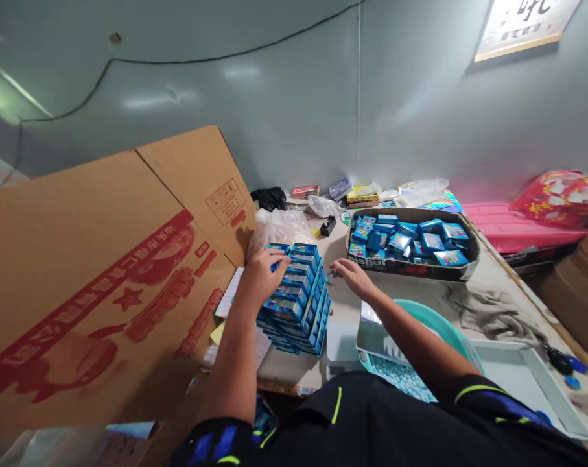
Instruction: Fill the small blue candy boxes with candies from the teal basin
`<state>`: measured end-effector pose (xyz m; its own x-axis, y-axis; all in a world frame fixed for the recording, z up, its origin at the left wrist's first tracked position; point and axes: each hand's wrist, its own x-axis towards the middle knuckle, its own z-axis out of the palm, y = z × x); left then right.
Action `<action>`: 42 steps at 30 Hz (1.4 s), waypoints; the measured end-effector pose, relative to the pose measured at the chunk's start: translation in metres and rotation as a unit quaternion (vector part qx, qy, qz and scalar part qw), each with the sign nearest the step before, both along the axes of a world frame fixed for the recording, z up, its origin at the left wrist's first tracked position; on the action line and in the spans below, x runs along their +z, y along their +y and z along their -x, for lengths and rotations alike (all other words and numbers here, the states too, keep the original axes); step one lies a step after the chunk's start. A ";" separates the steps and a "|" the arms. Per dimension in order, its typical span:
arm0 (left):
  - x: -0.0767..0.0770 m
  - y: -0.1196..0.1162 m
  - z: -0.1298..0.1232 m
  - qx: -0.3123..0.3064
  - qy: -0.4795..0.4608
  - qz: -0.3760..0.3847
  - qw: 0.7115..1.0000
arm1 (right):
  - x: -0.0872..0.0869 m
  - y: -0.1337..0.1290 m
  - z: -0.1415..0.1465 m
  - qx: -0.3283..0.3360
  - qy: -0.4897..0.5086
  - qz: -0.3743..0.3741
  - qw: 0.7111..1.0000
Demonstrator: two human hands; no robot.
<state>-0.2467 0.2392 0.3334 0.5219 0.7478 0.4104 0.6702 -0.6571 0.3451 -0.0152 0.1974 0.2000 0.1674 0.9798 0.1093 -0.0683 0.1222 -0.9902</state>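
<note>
A tall stack of small blue boxes with clear window fronts stands on the table before me, in neat rows and layers. My left hand is closed at the stack's upper left, its fingers bent round a blue box that is mostly hidden. Just right of the stack, apart from it, is my right hand. Its thumb and fingertips are pinched together; whatever may be between them is too small to name.
Loose blue boxes fill an open carton at the right. Nearer me are a turquoise basin with small blue-white pieces, a white tray and a grey cloth. A large cardboard box blocks the left side.
</note>
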 end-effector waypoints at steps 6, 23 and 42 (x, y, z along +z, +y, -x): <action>0.005 -0.039 -0.040 -0.075 -0.065 0.069 0.993 | 0.094 -0.046 -0.022 0.068 -0.201 -0.174 0.962; -0.024 -0.036 -0.067 0.046 -0.405 0.119 0.905 | 0.088 -0.054 0.008 -0.073 -0.065 -0.172 0.980; -0.021 0.041 -0.071 0.080 -0.341 0.221 0.910 | 0.061 0.021 0.027 -0.032 0.006 -0.109 0.994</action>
<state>-0.1757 0.2806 0.3121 0.1285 0.9625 0.2391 0.2764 -0.2663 0.9234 -0.0424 0.2185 0.2613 0.2319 0.9203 0.3152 -0.0650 0.3380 -0.9389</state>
